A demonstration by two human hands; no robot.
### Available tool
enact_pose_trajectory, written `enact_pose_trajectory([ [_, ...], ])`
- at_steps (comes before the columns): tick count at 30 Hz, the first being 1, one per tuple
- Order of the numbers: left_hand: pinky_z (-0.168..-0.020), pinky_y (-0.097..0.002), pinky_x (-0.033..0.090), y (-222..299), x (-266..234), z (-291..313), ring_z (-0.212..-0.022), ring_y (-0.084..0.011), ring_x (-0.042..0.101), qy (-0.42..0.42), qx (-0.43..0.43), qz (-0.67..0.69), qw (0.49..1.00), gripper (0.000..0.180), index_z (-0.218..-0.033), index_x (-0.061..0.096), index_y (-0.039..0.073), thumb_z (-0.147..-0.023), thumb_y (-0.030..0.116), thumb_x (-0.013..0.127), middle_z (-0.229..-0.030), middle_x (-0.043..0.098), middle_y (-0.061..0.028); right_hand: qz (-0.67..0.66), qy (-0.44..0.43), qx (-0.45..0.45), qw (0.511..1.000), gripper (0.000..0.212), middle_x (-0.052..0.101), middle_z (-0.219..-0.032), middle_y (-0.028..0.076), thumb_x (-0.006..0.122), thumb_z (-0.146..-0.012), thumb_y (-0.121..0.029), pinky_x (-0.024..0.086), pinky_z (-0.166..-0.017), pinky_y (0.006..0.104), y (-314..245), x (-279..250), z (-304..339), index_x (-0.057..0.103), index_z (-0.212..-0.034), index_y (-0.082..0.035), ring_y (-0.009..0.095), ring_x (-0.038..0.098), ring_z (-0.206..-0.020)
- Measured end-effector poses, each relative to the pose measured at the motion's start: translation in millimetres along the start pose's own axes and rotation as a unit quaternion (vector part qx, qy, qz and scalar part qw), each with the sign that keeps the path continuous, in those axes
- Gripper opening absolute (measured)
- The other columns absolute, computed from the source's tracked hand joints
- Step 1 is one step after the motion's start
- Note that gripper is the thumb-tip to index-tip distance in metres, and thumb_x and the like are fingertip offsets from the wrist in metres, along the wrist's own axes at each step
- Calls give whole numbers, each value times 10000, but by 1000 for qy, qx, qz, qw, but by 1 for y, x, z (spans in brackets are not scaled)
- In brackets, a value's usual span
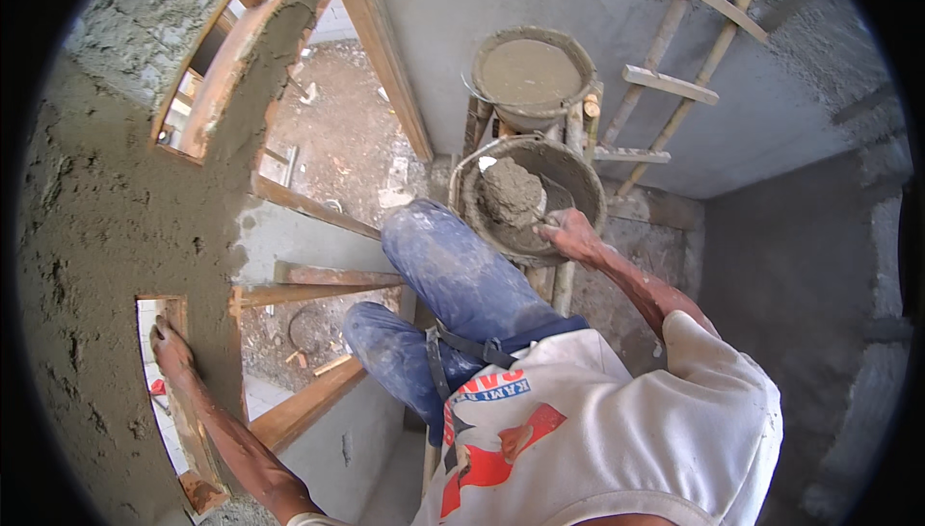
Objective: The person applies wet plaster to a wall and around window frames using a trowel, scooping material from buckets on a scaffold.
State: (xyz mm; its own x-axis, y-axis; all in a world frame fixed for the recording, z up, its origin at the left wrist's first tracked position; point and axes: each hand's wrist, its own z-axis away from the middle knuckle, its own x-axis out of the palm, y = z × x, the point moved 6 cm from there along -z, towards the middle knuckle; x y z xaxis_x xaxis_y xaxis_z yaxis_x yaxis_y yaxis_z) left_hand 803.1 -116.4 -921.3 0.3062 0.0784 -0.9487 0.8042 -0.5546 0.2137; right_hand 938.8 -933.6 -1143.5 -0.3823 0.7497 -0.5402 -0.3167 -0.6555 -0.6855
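Observation:
My right hand (570,234) is closed round the handle of a trowel (556,197) inside the nearer bucket (591,189). A thick heap of wet grey mortar (512,190) lies by the blade, much of which it hides. Out to the left, my left hand (172,351) grips the wooden frame (196,434) of a small opening in the wall. Its fingers point up along the wood, and part of their hold is hidden. Fresh, rough mortar (106,227) coats the wall around that opening.
A second bucket (530,71) of wet mortar stands beyond the first, on wooden supports. A wooden ladder (665,78) leans against the far wall. Window-frame timbers (308,206) jut out beside my knees. A curved wooden frame (226,64) is set in the upper left wall.

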Motion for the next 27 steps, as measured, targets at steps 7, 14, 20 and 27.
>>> enact_pose_trajectory([
  [7,-1175,-549,413,15,-41,19,-1386,-438,569,28,-20,-14,999,755,-1513,589,64,-1064,629,369,-1498,619,-211,-450,-70,-13,890,134,472,-692,-6,531,-951,-204,326,-450,304,-132,-26,44,566,-954,-75,103,420,-532],
  [14,-1194,-559,397,19,-39,25,-1387,-447,566,31,-46,-27,998,776,-1519,583,93,-1055,673,358,-1501,618,-203,-571,179,-354,719,354,479,-809,22,477,-1027,-127,442,-479,274,-310,-94,91,519,-1357,-10,117,469,-560],
  [20,-1191,-539,396,13,-45,28,-1344,-422,606,-5,-99,-22,995,674,-1443,654,86,-1068,595,424,-1414,685,-183,-582,406,-401,579,402,567,-962,85,593,-1030,10,552,-578,322,-435,-44,55,480,-1415,25,144,595,-740],
  [27,-1152,-548,437,25,-19,28,-1335,-456,603,-14,-80,41,996,757,-1408,661,9,-1062,627,397,-1413,649,-283,-191,142,-423,874,429,668,-926,167,531,-1022,-103,588,-653,479,-555,207,-51,510,-1427,36,280,653,-745],
])
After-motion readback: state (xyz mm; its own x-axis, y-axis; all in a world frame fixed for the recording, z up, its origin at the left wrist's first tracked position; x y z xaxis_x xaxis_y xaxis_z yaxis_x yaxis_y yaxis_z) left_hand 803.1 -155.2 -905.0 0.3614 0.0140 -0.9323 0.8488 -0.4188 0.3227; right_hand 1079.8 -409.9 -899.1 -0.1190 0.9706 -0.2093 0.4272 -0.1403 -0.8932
